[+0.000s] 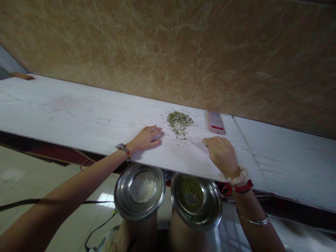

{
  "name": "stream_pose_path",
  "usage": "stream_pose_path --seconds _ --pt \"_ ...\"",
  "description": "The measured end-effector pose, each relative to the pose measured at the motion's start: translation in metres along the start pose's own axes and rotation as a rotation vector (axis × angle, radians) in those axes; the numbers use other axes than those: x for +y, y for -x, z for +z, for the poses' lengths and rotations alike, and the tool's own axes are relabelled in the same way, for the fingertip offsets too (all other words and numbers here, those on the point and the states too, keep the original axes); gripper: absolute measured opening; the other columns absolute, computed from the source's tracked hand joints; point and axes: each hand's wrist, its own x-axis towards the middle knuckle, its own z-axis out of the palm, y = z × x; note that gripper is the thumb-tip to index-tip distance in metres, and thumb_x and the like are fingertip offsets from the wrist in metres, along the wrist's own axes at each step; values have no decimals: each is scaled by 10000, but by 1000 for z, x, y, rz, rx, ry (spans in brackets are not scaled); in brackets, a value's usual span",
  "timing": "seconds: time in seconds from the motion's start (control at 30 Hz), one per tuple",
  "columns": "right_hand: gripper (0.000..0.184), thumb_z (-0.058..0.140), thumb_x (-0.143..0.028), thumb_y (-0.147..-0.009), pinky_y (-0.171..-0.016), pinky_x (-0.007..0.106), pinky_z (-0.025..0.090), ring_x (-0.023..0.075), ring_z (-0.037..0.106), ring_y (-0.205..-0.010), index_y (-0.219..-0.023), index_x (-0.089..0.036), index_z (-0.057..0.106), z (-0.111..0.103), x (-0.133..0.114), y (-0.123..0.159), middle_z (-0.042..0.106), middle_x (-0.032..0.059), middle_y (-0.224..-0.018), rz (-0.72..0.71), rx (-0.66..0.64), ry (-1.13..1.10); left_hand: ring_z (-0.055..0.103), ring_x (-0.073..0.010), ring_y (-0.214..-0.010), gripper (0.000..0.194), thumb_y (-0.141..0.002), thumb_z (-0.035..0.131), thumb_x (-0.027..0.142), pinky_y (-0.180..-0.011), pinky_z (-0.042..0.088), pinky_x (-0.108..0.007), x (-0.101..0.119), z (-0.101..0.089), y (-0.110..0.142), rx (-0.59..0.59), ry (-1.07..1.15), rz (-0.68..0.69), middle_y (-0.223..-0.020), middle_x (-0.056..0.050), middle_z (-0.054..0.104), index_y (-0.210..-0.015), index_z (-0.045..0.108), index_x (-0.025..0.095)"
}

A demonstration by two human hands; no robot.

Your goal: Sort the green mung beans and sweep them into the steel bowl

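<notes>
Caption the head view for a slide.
Left hand and right hand flank scattered green grains on a white surface.

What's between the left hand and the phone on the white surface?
A loose scatter of small green grains lies between the left hand and the phone on the white surface, as the head view shows.
</notes>
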Motion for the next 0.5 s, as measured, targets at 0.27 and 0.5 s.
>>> stream_pose_path --seconds 0.27,0.5 --pt "278 412 -27 -857 -703 308 373 173 555 -749 -886 -174 647 -1 2 8 672 38 -749 27 -16 -102 468 -248 -1268 368 -914 453 407 -1035 371 -425 1 0 0 13 5 -3 -1367 -74 534 -1219 537 218" --pt "261 415 -64 -871 -702 317 366 182 553 -756 -902 -182 646 4 1 5 671 41 -761 25 -39 -81 474 -254 -1261 365 -913 455 410 -1022 384 -428 0 1 0 15 10 -3 -1358 -78 539 -1209 542 214"
